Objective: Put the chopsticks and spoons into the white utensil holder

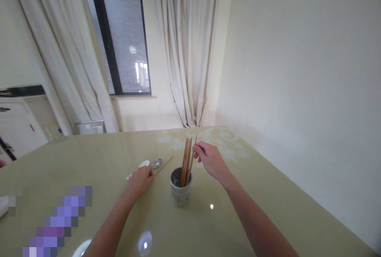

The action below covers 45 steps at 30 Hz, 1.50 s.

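My right hand pinches the upper part of a wooden chopstick, whose lower end leans into a grey utensil holder. Several brown chopsticks stand in that holder, tilted toward its right side. To the left of the holder, my left hand is low over the table with its fingers closed on a light wooden chopstick, which points away to the right. Just beyond the left hand lie a metal spoon and a white spoon, both partly covered by the hand.
The greenish glossy table reaches to the wall on the right. A white dish rim shows beside my left forearm at the bottom. A blurred-out purple patch covers the table's left. Behind are curtains, a window and a white cabinet.
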Tool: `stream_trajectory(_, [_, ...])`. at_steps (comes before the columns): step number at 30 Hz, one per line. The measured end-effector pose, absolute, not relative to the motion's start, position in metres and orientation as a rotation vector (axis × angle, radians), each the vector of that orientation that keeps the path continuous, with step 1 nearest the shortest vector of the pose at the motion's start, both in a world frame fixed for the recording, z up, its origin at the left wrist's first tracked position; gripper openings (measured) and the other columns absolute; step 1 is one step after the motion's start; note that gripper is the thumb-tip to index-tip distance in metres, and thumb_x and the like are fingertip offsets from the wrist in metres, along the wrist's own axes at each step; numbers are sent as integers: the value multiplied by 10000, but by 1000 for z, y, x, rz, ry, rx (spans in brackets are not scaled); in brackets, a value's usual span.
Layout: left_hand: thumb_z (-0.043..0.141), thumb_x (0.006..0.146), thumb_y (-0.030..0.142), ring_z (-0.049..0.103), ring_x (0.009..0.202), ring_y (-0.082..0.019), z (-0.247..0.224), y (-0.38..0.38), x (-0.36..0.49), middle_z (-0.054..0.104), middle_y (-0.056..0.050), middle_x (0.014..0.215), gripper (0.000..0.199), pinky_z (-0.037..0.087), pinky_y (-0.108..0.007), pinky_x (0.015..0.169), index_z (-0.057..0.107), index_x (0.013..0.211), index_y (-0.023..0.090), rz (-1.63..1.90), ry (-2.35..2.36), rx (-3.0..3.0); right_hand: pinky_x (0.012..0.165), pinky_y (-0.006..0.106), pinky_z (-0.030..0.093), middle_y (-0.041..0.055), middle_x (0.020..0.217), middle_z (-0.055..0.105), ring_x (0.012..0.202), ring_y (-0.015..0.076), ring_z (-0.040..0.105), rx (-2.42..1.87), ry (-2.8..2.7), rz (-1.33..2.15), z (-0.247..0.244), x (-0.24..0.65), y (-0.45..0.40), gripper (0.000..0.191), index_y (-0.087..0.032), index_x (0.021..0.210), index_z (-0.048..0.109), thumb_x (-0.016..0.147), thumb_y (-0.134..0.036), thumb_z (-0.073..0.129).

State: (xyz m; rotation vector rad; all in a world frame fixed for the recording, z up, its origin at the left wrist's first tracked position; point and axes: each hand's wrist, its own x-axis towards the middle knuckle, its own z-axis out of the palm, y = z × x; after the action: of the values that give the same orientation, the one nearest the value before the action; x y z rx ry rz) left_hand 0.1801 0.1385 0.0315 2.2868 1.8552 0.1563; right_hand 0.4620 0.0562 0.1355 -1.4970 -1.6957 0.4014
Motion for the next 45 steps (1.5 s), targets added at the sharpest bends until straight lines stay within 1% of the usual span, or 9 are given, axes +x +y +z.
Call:
stream_trajectory(5, [545, 956, 235, 731, 956, -246, 44, 140, 180, 775, -81, 973, 147, 485, -308, 805, 670, 885, 205, 268, 1806, 2277, 589, 258, 378, 4, 633, 697, 566, 144, 606, -1602, -1738, 366, 128, 460, 59, 363, -206, 702, 659, 1030, -337, 573])
stream_trajectory(8, [542, 974, 363, 732, 920, -210, 67, 137, 180, 782, -64, 987, 204, 516, -288, 809, 667, 941, 206, 587, 1606, 2198, 600, 279, 359, 23, 635, 676, 603, 166, 591, -1659, -1678, 250, 133, 462, 55, 387, -209, 694, 653, 1011, -426, 611])
stream_trajectory(13, [602, 939, 468, 721, 828, -199, 113, 108, 199, 779, -39, 915, 271, 549, -297, 747, 687, 968, 212, 1021, 1087, 2038, 621, 283, 445, 21, 767, 725, 634, 167, 628, -1297, -1608, 411, 146, 453, 44, 273, -217, 907, 701, 1023, -422, 564])
stream_trajectory(16, [670, 915, 466, 717, 847, -190, 130, 88, 216, 781, -23, 907, 248, 557, -291, 778, 723, 942, 225, 1020, 953, 2075, 604, 270, 481, 37, 892, 760, 675, 162, 673, -1069, -1551, 626, 147, 443, 41, 226, -212, 1017, 699, 1016, -395, 565])
stream_trajectory(20, [606, 959, 491, 720, 879, -193, 130, 89, 217, 785, -32, 959, 295, 566, -297, 817, 740, 975, 229, 1039, 969, 2123, 568, 259, 473, 51, 898, 764, 676, 160, 688, -974, -1439, 661, 149, 443, 41, 249, -201, 988, 684, 1017, -425, 580])
stream_trajectory(24, [537, 967, 408, 721, 937, -232, 104, 123, 175, 779, -86, 1031, 285, 565, -331, 845, 725, 1018, 200, 926, 1402, 2278, 568, 264, 469, 47, 847, 759, 640, 155, 666, -1002, -1351, 517, 159, 463, 40, 290, -199, 959, 677, 1019, -467, 585])
stream_trajectory(30, [446, 977, 227, 715, 1133, -279, 46, 158, 114, 759, -147, 1223, 320, 513, -365, 973, 726, 1125, 185, 320, 2075, 2256, 588, 273, 464, 27, 772, 742, 621, 154, 646, -1161, -1480, 488, 165, 480, 39, 273, -208, 851, 638, 1012, -415, 565])
stream_trajectory(40, [442, 1004, 303, 743, 1054, -278, 22, 162, 120, 790, -144, 1116, 336, 523, -336, 878, 757, 1043, 193, 242, 2010, 2209, 632, 271, 443, -7, 694, 716, 595, 147, 636, -1448, -1721, 412, 145, 469, 49, 295, -217, 771, 644, 1025, -311, 527])
stream_trajectory(45, [489, 991, 271, 686, 1171, -254, 26, 158, 130, 734, -133, 1250, 334, 494, -318, 984, 718, 1219, 191, 299, 1942, 2276, 599, 262, 406, -3, 675, 725, 580, 149, 630, -1582, -1774, 394, 136, 464, 51, 295, -214, 759, 668, 1022, -301, 565])
